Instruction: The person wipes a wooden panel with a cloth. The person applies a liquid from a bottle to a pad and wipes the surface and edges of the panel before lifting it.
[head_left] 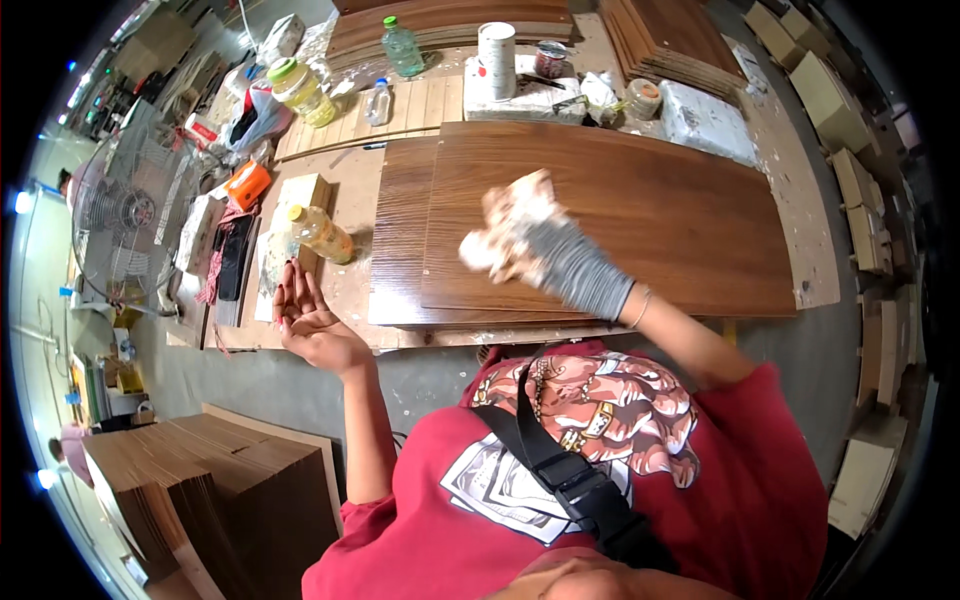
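Note:
My right hand (578, 266), in a grey knit glove, is closed round a crumpled whitish rag (515, 228). The rag is over the left part of a dark brown wood-grain panel (640, 215), and its edges are a little blurred. Under that panel lies another brown panel (393, 255), its left end sticking out. My left hand (318, 325) is bare and held palm up, fingers apart, in front of the table's near left edge. Nothing is in it. Closest to it stands a clear bottle (322, 236) with a yellow cap and yellowish liquid.
Behind the panels are a white cylindrical can (496, 62), a green-capped bottle (402, 48), a small water bottle (378, 102) and a white wrapped block (708, 122). A wire-caged fan (130, 208) stands at left. Stacked cardboard (215, 470) sits at lower left, boxes (838, 100) at right.

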